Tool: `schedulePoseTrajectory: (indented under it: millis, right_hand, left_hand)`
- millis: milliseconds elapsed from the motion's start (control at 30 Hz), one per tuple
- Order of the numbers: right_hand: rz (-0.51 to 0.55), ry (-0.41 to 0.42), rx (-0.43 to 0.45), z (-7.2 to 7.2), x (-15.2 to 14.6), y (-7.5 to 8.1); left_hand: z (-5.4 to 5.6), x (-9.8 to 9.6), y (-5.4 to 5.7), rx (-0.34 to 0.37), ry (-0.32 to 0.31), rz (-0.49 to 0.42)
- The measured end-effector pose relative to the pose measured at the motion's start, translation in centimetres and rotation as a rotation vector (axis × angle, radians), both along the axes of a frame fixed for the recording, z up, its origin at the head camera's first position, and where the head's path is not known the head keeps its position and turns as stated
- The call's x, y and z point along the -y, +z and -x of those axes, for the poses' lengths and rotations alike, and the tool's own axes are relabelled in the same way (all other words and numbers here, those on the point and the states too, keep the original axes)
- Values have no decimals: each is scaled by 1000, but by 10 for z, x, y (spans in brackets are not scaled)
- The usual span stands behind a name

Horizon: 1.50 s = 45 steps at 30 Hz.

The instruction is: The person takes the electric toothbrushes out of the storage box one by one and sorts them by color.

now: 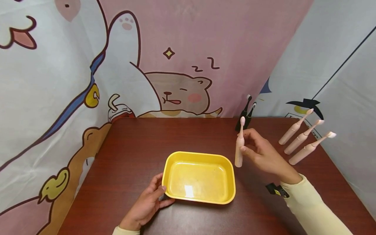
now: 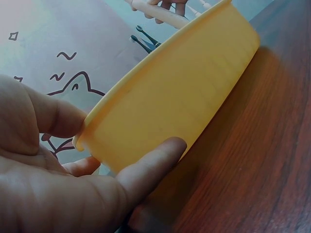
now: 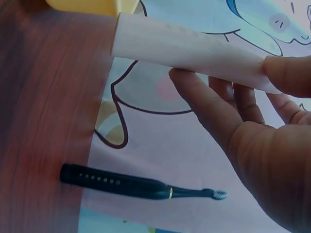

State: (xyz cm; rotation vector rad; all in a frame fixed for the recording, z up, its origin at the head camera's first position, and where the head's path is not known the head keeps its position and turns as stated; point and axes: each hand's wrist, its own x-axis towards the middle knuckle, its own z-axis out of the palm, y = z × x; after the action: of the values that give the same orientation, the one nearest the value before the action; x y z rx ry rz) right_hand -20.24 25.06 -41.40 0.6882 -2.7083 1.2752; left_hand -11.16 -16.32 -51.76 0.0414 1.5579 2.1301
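Observation:
A yellow rectangular plastic tray [image 1: 199,178] sits near the table's middle, with nothing in it. My left hand [image 1: 147,204] grips its near left corner; in the left wrist view one finger is on the rim and another lies along the outer wall [image 2: 160,107]. My right hand [image 1: 265,156] holds a pale pink electric toothbrush [image 1: 239,150] by the handle, thumb on one side and fingers on the other. It is roughly upright, brush head up, just beyond the tray's right end. Close up, the right wrist view shows the pink handle [image 3: 189,48], its brush head out of frame.
Several other electric toothbrushes stand on the reddish-brown table [image 1: 141,137]: two black ones [image 1: 241,117] at the back, behind my right hand, and a row of three pink ones [image 1: 299,142] at the right. Cartoon-printed cloth [image 1: 182,32] hangs behind and along both sides.

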Motion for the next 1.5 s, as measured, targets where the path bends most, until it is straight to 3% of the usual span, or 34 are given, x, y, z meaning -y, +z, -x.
schedulePoseTrajectory:
  millis: [567,900,1500]
  right_hand:
    - [40,-73,-58,-15,-31,-11]
    - [8,-152,-26,-26,-47,-21]
    - [108,-253,-34,-47,-84,-39]
  left_hand:
    - [0,1,1,2,-12,16]
    - [0,0,1,-1,-17,13]
    - [0,0,2,-2,-8,21]
